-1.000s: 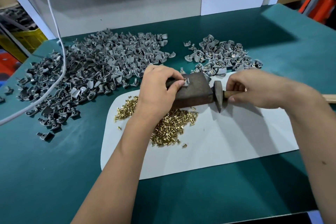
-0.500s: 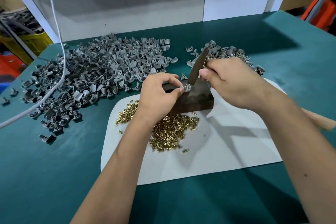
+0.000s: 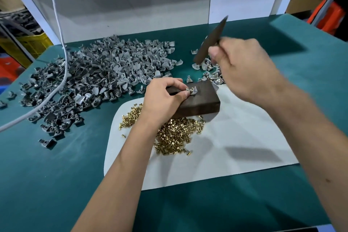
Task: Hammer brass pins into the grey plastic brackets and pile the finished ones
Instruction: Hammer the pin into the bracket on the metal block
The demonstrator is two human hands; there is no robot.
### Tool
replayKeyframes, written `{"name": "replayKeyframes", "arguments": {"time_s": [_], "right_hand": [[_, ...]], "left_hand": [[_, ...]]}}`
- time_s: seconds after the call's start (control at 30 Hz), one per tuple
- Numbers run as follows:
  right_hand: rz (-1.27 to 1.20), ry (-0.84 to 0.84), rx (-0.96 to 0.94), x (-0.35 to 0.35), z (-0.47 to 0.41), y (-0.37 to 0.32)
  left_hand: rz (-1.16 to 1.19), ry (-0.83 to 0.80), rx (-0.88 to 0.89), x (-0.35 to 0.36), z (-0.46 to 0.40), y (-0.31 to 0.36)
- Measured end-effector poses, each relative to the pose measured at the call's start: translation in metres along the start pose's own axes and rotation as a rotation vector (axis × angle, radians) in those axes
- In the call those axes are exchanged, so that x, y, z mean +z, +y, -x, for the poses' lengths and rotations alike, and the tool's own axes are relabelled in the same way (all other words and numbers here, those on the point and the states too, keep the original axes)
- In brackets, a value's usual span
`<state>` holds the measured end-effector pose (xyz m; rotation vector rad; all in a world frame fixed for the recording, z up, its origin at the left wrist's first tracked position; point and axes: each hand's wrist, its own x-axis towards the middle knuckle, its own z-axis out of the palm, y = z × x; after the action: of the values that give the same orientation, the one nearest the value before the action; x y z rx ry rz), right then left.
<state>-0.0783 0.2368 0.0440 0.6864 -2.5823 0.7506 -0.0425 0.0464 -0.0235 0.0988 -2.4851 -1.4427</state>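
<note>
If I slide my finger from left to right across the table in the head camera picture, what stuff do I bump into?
White cable → big pile of grey brackets → left hand pinching a bracket on the dark block → right hand holding the hammer.

You have two hands in view, your left hand [image 3: 165, 98] and your right hand [image 3: 243, 66]. You have one hammer [image 3: 211, 40], one dark block [image 3: 197, 100] and one white mat [image 3: 235, 137] on one green tabletop [image 3: 56, 184]. One grey bracket [image 3: 192, 91] with one brass pin sits on the block. You have two heaps of grey brackets, a large heap [image 3: 90, 79] toward the left edge and a small heap [image 3: 209, 72] toward the far edge, each too many to count. One heap of brass pins [image 3: 175, 137] lies on the mat, also uncountable. One white cable [image 3: 56, 73] crosses the large heap.
</note>
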Motion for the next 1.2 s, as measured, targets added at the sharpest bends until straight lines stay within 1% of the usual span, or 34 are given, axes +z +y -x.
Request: {"name": "replayKeyframes", "arguments": {"time_s": [0.03,0.07,0.1,0.13,0.17,0.23,0.33,0.37,0.4,0.47,0.5,0.57,0.6,0.67,0.7,0.73,0.8,0.83,0.9,0.93,1.0,1.03,1.07,1.13,1.17,1.2], "right_hand": [[0.011,0.012,0.000,0.003,0.002,-0.004],[0.081,-0.081,0.017,0.010,0.005,-0.007],[0.150,-0.221,0.052,0.018,0.008,-0.009],[0.190,-0.327,0.087,0.022,0.010,-0.010],[0.224,-0.381,0.102,0.021,0.010,-0.010],[0.259,-0.339,0.093,0.012,0.004,-0.009],[0.137,-0.047,0.035,0.006,0.002,-0.007],[0.116,-0.013,0.022,0.008,0.004,-0.009],[0.144,-0.084,0.022,0.014,0.006,-0.012],[0.205,-0.316,0.071,0.023,0.011,-0.012],[0.237,-0.373,0.091,0.020,0.010,-0.011],[0.286,-0.345,0.089,0.010,0.003,-0.008],[0.267,-0.270,0.079,0.006,0.000,-0.006],[0.144,-0.060,0.065,0.007,0.003,-0.006],[0.103,-0.022,0.064,0.010,0.006,-0.009],[0.113,-0.085,0.081,0.016,0.008,-0.011],[0.192,-0.315,0.124,0.024,0.013,-0.014],[0.244,-0.371,0.136,0.019,0.011,-0.013],[0.323,-0.363,0.133,0.006,0.003,-0.012],[0.311,-0.290,0.115,0.001,0.000,-0.011],[0.188,-0.067,0.104,0.004,0.004,-0.012],[0.144,-0.023,0.089,0.009,0.008,-0.015],[0.158,-0.084,0.079,0.017,0.012,-0.018],[0.215,-0.294,0.109,0.027,0.016,-0.020],[0.249,-0.352,0.126,0.023,0.013,-0.019],[0.288,-0.358,0.134,0.016,0.008,-0.017]], "left_hand": [[0.002,-0.003,-0.005,0.000,-0.001,0.000],[0.007,-0.007,-0.008,0.000,0.000,-0.001],[0.014,-0.010,-0.012,0.000,0.000,-0.002],[0.017,-0.009,-0.016,0.000,0.000,-0.002],[0.017,-0.010,-0.018,0.000,0.001,-0.002],[0.012,-0.014,-0.018,-0.001,0.001,-0.001],[0.008,-0.008,-0.025,-0.002,-0.001,0.000],[0.010,-0.009,-0.029,-0.001,-0.001,-0.001],[0.017,-0.012,-0.034,0.000,-0.001,-0.001],[0.032,-0.017,-0.045,0.001,0.000,-0.002],[0.031,-0.018,-0.048,0.000,0.000,-0.001],[0.029,-0.021,-0.043,0.000,0.000,0.000],[0.028,-0.018,-0.040,-0.001,-0.001,0.000],[0.022,-0.018,-0.032,-0.001,-0.002,0.000],[0.023,-0.021,-0.033,-0.001,-0.002,0.000],[0.031,-0.023,-0.037,0.000,-0.002,-0.001],[0.047,-0.019,-0.052,0.001,0.000,-0.001],[0.046,-0.017,-0.054,0.001,0.001,-0.001],[0.044,-0.013,-0.053,0.000,0.000,-0.001],[0.040,-0.009,-0.051,-0.001,0.000,-0.002],[0.028,-0.012,-0.038,-0.001,0.000,-0.002],[0.026,-0.011,-0.035,-0.001,-0.001,-0.003],[0.029,-0.009,-0.036,0.000,-0.001,-0.003],[0.038,-0.002,-0.047,0.001,-0.001,-0.003],[0.039,-0.002,-0.052,0.000,-0.001,-0.002],[0.038,-0.009,-0.053,0.000,-0.001,-0.001]]}}
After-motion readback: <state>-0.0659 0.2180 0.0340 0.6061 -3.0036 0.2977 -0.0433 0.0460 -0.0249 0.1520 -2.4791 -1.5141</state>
